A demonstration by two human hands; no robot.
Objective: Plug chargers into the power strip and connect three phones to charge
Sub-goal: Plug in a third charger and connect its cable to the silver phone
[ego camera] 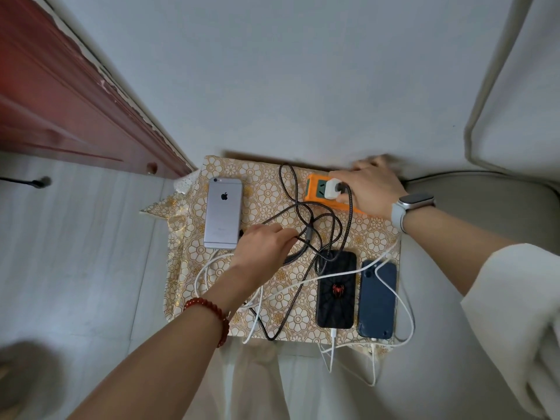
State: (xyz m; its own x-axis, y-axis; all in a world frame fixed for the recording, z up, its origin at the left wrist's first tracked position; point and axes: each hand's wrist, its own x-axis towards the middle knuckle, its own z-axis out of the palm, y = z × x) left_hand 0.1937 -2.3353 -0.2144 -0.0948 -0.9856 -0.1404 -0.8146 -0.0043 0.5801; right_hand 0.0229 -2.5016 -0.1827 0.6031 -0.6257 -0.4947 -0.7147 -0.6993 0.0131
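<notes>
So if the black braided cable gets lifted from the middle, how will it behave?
The black braided cable lies in loose loops, so it probably droops floppily. It crosses the white cable, so it may drag that. One end sits in the white charger, likely tugging the orange power strip.

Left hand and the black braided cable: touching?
Touching. The head view shows the left hand with its fingers curled round the black braided cable beside the silver phone.

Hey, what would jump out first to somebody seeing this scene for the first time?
Probably the orange power strip at the table's far edge, where the right hand rests beside a white charger. Then the tangle of black braided cable mid-table, pinched by the left hand, with the silver phone lying left of it.
</notes>
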